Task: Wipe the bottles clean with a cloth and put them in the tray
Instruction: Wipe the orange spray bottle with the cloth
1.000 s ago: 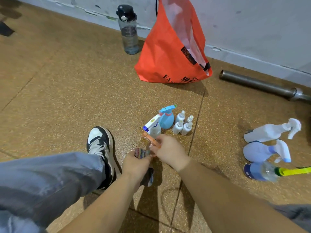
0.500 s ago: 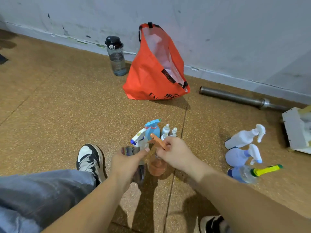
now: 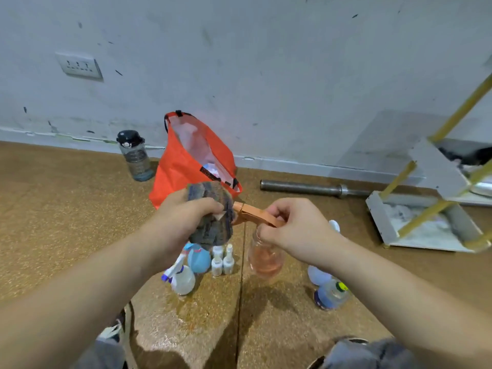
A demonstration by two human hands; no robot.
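My L hand [image 3: 186, 214] grips the striped cloth [image 3: 213, 209], which meets the nozzle tip of the orange spray bottle [image 3: 265, 258]. R hand [image 3: 290, 227] is curled round the bottle's neck, held up just in front of the orange bag [image 3: 183, 177]. White tray [image 3: 383, 222] sits well right of the bag, w/ small white bottles [image 3: 222, 258] on the floor in front of the bag.

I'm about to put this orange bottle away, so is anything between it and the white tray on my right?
Nothing visible blocks the floor between the orange spray bottle in your right hand and the tray. Other spray bottles lie nearer you, partly hidden. A yellow rod slants across the tray itself.
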